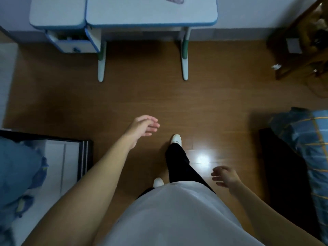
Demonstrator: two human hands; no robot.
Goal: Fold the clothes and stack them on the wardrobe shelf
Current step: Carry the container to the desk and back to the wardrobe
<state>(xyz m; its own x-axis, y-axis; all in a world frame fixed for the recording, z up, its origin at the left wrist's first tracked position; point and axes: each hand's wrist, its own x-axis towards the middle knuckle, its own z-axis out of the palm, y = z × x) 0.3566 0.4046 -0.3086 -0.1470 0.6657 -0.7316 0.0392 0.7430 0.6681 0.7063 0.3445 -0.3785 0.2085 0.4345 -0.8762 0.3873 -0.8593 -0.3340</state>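
I look down at a wooden floor (142, 96) while standing with one foot forward. My left hand (142, 127) hangs out in front over the floor, fingers relaxed and holding nothing. My right hand (225, 176) is lower at my right side, fingers loosely curled, also holding nothing. Blue clothes (19, 167) lie bunched at the left edge on a white surface. A small purple garment (174, 0) lies on the far edge of the blue-rimmed desk (150, 15). No wardrobe shelf is in view.
A bed with a blue checked cover (305, 139) stands at the right, a dark cloth (280, 166) beside it. A white drawer unit (71, 41) hangs under the desk's left part. A dark wooden shelf (305, 41) is at the far right. Open floor lies between.
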